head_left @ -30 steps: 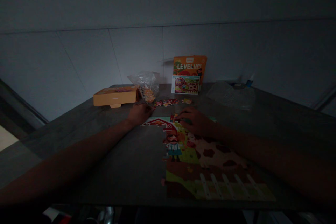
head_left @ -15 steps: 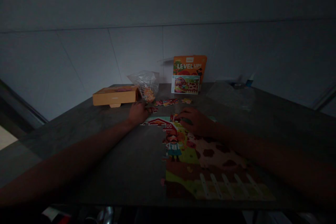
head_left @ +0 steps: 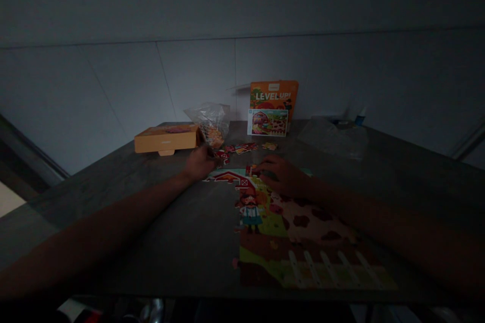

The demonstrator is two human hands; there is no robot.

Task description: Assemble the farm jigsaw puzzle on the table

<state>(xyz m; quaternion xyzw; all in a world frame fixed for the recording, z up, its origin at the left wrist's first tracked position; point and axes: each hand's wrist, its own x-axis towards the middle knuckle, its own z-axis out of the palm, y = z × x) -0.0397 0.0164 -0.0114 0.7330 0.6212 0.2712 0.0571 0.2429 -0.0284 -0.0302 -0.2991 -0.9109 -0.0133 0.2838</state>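
Note:
A partly joined jigsaw puzzle [head_left: 265, 252] lies on the table, showing a farmer, a spotted cow, a white fence and part of a red barn. My left hand [head_left: 200, 163] is closed, fingertips pinching a red puzzle piece [head_left: 223, 155] with a white-crossed door on it, just above the puzzle's upper left edge. Lying on the puzzle's upper part is my right hand [head_left: 280, 174], fingers spread and slightly bent beside a small red-and-orange part of the picture. What is under its palm is hidden.
Behind the hands lie several loose pieces [head_left: 244, 148]. An orange box [head_left: 166, 140] and a clear bag of pieces [head_left: 212, 131] stand at back left. A reference picture [head_left: 267, 122] leans on an orange "LEVEL UP!" box [head_left: 275, 88]. Clear plastic wrapping [head_left: 333, 139] lies at right.
My left hand has tilted up the red piece, so that more of its printed face shows. My right hand stays in place on the puzzle.

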